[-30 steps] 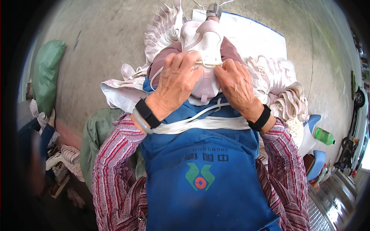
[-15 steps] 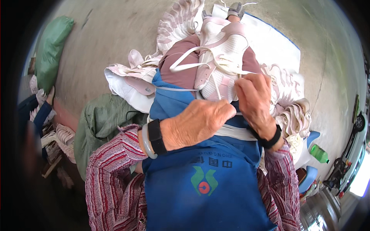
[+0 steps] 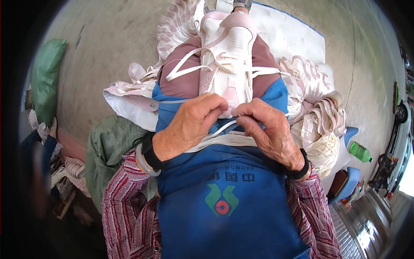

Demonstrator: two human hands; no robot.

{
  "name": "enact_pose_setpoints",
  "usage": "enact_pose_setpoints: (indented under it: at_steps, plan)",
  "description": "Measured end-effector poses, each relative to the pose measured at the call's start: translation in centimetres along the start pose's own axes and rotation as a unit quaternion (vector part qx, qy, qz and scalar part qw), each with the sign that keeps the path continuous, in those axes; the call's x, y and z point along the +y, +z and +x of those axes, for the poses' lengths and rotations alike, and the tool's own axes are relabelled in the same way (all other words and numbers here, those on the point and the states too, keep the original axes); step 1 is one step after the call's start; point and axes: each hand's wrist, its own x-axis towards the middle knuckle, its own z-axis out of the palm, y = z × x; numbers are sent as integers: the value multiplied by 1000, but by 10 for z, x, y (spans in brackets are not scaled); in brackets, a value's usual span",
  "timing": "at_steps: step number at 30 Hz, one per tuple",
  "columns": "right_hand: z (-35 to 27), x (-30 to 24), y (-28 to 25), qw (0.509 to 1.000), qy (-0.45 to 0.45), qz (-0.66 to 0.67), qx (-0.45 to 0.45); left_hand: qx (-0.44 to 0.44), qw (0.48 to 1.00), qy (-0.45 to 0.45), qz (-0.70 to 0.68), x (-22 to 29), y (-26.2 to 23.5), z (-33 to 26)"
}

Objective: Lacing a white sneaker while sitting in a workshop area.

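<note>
A white mesh shoe upper (image 3: 222, 86) with pink trim lies across my lap, its looped white shoelace (image 3: 185, 64) spilling to the left. At its near end, my left hand (image 3: 194, 123) is closed, fingertips pressed together by the edge; what they pinch, if anything, is hidden. Close beside it, my right hand (image 3: 271, 131) pinches thumb and forefinger at a white lace strand (image 3: 224, 127) that runs down toward a bundle of laces (image 3: 233, 140) across my waist.
Stacked shoe uppers (image 3: 308, 80) lie to the right, with more uppers (image 3: 133, 88) on the left and a fanned row (image 3: 174, 30) beyond my knees. A green sack (image 3: 49, 82) stands far left. A green bottle (image 3: 360, 152) is at the right by a blue chair.
My hands have drawn back toward my waist, the left turning more upright and the right moving down from the upper's right side. The view has shifted slightly right.
</note>
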Motion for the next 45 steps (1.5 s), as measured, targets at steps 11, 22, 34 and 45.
enact_pose_setpoints:
  at_steps: [11, 22, 34, 45]
  plan:
    - [1, 35, -4, 989, 14, -43, 139, -64, 959, -196, -193, 6, 1, -23]
    - [25, 34, 6, 960, -79, -173, 204, 138, 980, 61, 130, -3, -9, 32]
    - [39, 50, 11, 946, -88, -211, 229, 115, 972, 41, 199, -5, -3, 38]
    - [41, 52, 9, 949, -85, -218, 210, 96, 987, 18, 130, -8, -6, 39]
